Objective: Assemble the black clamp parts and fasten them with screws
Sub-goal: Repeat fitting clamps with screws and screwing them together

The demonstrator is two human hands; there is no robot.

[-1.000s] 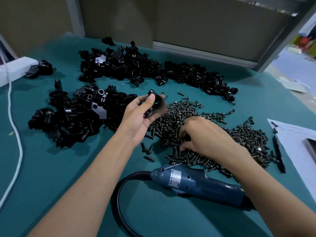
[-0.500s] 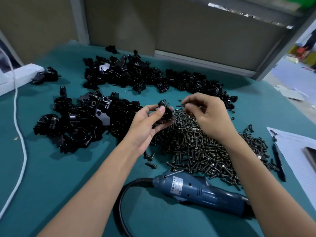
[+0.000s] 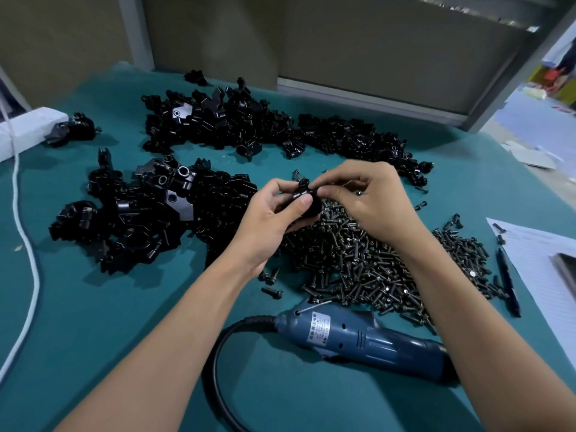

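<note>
- Screwdriver (image 3: 367, 338), blue and electric, lies nearest on the green table (image 3: 93, 322).
- Screw pile (image 3: 374, 269) spreads just beyond it.
- Left hand (image 3: 274, 219) grips a black clamp part (image 3: 307, 198) above the pile; right hand (image 3: 371, 201) pinches its top.
- Clamp-part heaps (image 3: 218, 120) lie farther left and behind.
</note>
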